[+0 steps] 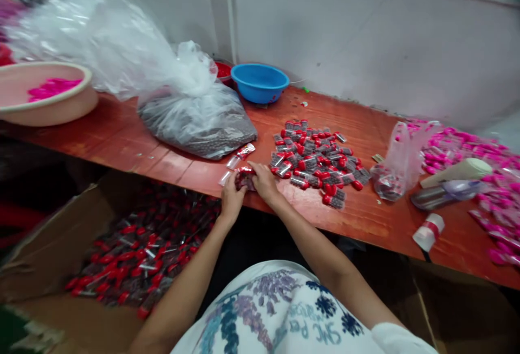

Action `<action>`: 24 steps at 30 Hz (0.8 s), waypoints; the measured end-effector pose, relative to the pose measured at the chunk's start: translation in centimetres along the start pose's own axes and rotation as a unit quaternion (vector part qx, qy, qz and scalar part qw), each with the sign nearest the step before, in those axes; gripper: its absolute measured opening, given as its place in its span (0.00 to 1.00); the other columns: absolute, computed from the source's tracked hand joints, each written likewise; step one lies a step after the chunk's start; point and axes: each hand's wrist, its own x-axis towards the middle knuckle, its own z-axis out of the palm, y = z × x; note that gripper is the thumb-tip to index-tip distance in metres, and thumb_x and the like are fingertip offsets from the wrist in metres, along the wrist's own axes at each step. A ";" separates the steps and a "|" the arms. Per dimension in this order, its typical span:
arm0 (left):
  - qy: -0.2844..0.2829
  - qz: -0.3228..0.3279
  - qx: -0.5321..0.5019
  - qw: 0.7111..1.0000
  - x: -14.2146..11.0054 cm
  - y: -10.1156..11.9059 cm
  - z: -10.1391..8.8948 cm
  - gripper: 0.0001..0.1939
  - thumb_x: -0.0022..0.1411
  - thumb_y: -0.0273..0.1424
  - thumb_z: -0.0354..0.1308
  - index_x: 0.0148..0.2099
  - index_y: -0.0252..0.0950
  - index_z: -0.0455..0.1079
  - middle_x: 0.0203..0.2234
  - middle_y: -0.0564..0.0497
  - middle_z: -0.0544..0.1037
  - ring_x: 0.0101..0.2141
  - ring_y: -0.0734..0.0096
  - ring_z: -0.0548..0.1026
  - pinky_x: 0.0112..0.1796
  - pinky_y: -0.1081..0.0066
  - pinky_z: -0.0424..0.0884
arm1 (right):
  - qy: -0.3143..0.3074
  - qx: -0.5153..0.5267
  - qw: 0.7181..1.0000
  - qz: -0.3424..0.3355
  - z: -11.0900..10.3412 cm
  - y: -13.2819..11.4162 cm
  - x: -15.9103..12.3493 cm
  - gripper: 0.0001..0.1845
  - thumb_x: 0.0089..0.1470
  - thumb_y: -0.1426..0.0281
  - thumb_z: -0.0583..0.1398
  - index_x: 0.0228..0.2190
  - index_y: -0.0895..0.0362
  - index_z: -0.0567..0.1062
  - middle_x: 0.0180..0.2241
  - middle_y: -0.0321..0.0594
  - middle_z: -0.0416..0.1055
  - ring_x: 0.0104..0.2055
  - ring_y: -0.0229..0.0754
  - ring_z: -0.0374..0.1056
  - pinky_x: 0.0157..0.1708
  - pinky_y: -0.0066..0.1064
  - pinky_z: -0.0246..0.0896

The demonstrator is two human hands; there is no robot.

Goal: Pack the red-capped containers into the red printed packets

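Note:
At the table's front edge my left hand (233, 198) and my right hand (265, 182) are close together, with fingers closed round a small dark-red packet (245, 178). The fingers and blur cover much of it, so its exact kind is unclear. Just beyond my hands lie flat clear sachets with red and white parts (232, 162). To the right of my right hand spreads a pile of small red-capped clear containers (317, 159) with dark contents. Below my left arm a cardboard box (52, 283) holds many more such containers (138, 256).
Behind my hands sits a big clear bag (199, 121) of dark grains. A blue basin (260, 83) stands by the wall, a cream basin (44, 110) at far left. On the right are a small plastic bag (396, 167), rolls (457, 172) and pink items (459, 145).

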 end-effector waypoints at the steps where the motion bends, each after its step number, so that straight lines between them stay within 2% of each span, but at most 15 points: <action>1: 0.017 -0.002 -0.005 1.000 -0.2 0.3 -0.2 0.29 0.53 0.27 0.60 0.58 0.39 0.61 0.50 0.43 0.71 0.50 0.58 0.70 0.51 0.57 0.66 | -0.001 0.011 1.000 -0.003 -0.3 -0.2 -0.1 0.18 0.54 0.79 0.52 0.44 0.56 0.73 0.42 0.42 0.70 0.47 0.43 0.61 0.50 0.34 0.54; 4: 0.064 -0.002 -0.032 0.997 -1.6 1.3 -1.6 0.28 0.54 0.32 0.61 0.57 0.36 0.62 0.50 0.41 0.71 0.50 0.59 0.71 0.49 0.61 0.68 | 0.010 0.046 0.999 0.006 -2.3 -1.2 -0.9 0.15 0.54 0.79 0.52 0.39 0.57 0.75 0.39 0.41 0.70 0.45 0.43 0.64 0.48 0.34 0.57; 6: 0.081 -0.025 -0.052 0.995 -3.2 1.6 -2.8 0.26 0.56 0.35 0.60 0.57 0.37 0.63 0.50 0.42 0.72 0.50 0.59 0.71 0.49 0.62 0.68 | -0.006 0.135 0.991 0.017 -4.6 -2.1 -2.5 0.13 0.56 0.78 0.53 0.38 0.57 0.74 0.36 0.38 0.71 0.40 0.40 0.67 0.42 0.31 0.61; 7: 0.090 -0.045 -0.061 0.993 -4.0 1.6 -3.5 0.25 0.56 0.36 0.59 0.55 0.37 0.65 0.49 0.42 0.73 0.49 0.59 0.72 0.49 0.62 0.68 | -0.038 0.205 0.978 0.017 -5.8 -2.5 -3.5 0.11 0.57 0.76 0.53 0.38 0.57 0.74 0.33 0.36 0.72 0.36 0.39 0.68 0.37 0.29 0.63; 9: 0.108 -0.071 -0.082 0.988 -5.3 1.3 -4.5 0.23 0.56 0.37 0.59 0.54 0.36 0.67 0.46 0.43 0.74 0.47 0.60 0.73 0.49 0.60 0.68 | -0.164 0.299 0.940 -0.009 -7.6 -3.1 -5.6 0.08 0.58 0.74 0.55 0.36 0.59 0.75 0.28 0.34 0.72 0.30 0.36 0.69 0.31 0.26 0.63; 10: 0.121 -0.074 -0.093 0.986 -5.9 1.1 -4.9 0.23 0.56 0.37 0.60 0.53 0.36 0.67 0.45 0.43 0.75 0.47 0.61 0.73 0.49 0.60 0.68 | -0.215 0.305 0.928 -0.023 -8.2 -3.2 -6.5 0.07 0.57 0.74 0.56 0.33 0.60 0.75 0.26 0.33 0.72 0.28 0.35 0.69 0.29 0.24 0.63; 11: 0.134 -0.076 -0.103 0.983 -6.3 1.0 -5.1 0.23 0.55 0.37 0.61 0.53 0.36 0.67 0.45 0.44 0.75 0.47 0.61 0.73 0.50 0.59 0.68 | -0.238 0.287 0.927 -0.029 -8.5 -3.0 -7.2 0.06 0.55 0.74 0.58 0.31 0.62 0.76 0.25 0.33 0.72 0.27 0.34 0.68 0.28 0.23 0.63; 13: 0.138 -0.090 -0.127 0.978 -7.0 1.1 -5.2 0.23 0.54 0.37 0.62 0.52 0.37 0.68 0.44 0.44 0.76 0.46 0.62 0.74 0.49 0.60 0.69 | -0.207 0.224 0.952 -0.020 -8.7 -2.4 -8.1 0.05 0.53 0.76 0.60 0.28 0.64 0.76 0.24 0.34 0.73 0.28 0.32 0.68 0.28 0.21 0.63; 15: 0.125 -0.104 -0.154 0.975 -7.5 1.6 -4.9 0.23 0.53 0.37 0.63 0.51 0.37 0.69 0.43 0.45 0.76 0.45 0.63 0.74 0.47 0.61 0.70 | -0.125 0.182 0.975 0.005 -8.8 -1.5 -8.6 0.05 0.53 0.78 0.59 0.30 0.63 0.76 0.28 0.36 0.74 0.32 0.32 0.69 0.31 0.20 0.64; 16: 0.117 -0.109 -0.168 0.973 -7.6 1.9 -4.8 0.22 0.53 0.36 0.63 0.51 0.38 0.69 0.43 0.46 0.76 0.44 0.63 0.74 0.47 0.62 0.70 | -0.110 0.182 0.977 0.008 -8.9 -1.2 -8.8 0.06 0.54 0.79 0.58 0.32 0.63 0.76 0.30 0.37 0.75 0.34 0.33 0.69 0.33 0.21 0.64; 19: 0.089 -0.114 -0.234 0.961 -7.4 2.8 -4.0 0.22 0.53 0.36 0.63 0.51 0.39 0.69 0.43 0.47 0.76 0.44 0.64 0.75 0.48 0.63 0.69 | -0.155 0.177 0.972 -0.022 -9.1 -0.5 -9.4 0.05 0.55 0.76 0.59 0.32 0.61 0.77 0.29 0.35 0.76 0.32 0.34 0.71 0.33 0.23 0.65; 21: 0.040 -0.125 -0.305 0.943 -7.1 3.2 -3.2 0.24 0.53 0.37 0.63 0.52 0.40 0.68 0.46 0.45 0.75 0.47 0.62 0.74 0.50 0.61 0.68 | -0.150 0.135 0.979 -0.028 -9.0 -0.1 -9.6 0.06 0.54 0.73 0.59 0.30 0.62 0.77 0.27 0.35 0.75 0.31 0.34 0.71 0.32 0.22 0.65; 24: -0.090 -0.157 -0.399 0.899 -7.2 4.2 -1.6 0.33 0.48 0.37 0.66 0.57 0.41 0.65 0.53 0.43 0.72 0.55 0.58 0.67 0.54 0.60 0.63 | -0.081 0.104 0.991 -0.012 -8.2 0.6 -9.7 0.07 0.53 0.75 0.59 0.33 0.60 0.78 0.31 0.38 0.76 0.37 0.37 0.70 0.37 0.25 0.64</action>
